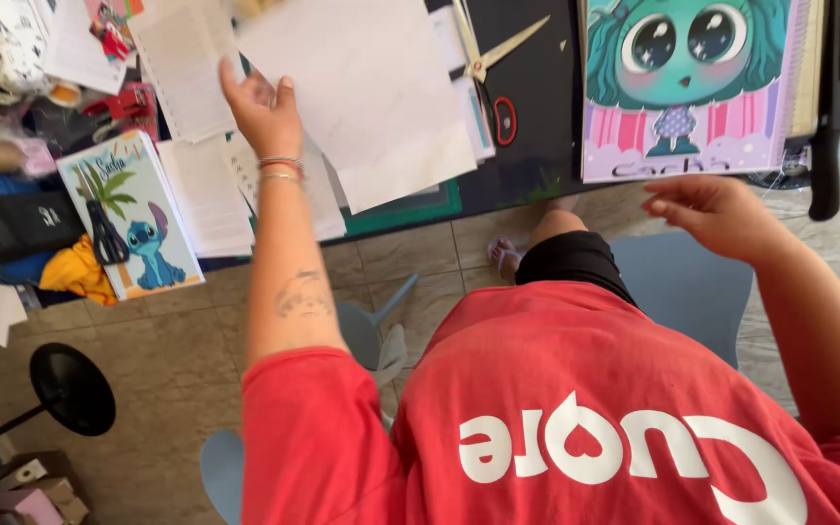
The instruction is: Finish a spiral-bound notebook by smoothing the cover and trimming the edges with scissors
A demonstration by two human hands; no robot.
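In the head view, we look down over a red shirt (576, 408) and a dark worktop (537, 117) that lies at the top of the picture.

The left hand (262, 112) is raised at about 11 o'clock. Its fingers are half spread and it touches the lower left edge of a large white sheet of paper (371, 97); we cannot tell if the thumb really pinches the sheet or only rests against it. Thin bracelets (282, 169) sit on this wrist. The white sheet lies tilted on the worktop, over other printed pages (208, 194) and a green cutting mat (410, 209).

The right hand (717, 214) is at about 2 o'clock, just below the worktop edge. It holds nothing, the fingers are loosely curled and point to the left. Just above it lies a picture (687, 87) of a teal cartoon character with big eyes.

Between the two hands, at 12 o'clock, open scissors (486, 73) with a red handle lie on the dark surface. At 9 o'clock we see a notebook (133, 219) with a blue cartoon creature on the cover, and small black scissors (104, 233) lie on it. To the left of it there is a yellow cloth (75, 272). Under the worktop the tiled floor (167, 340) is visible, with a grey chair seat (682, 287) near the right arm.
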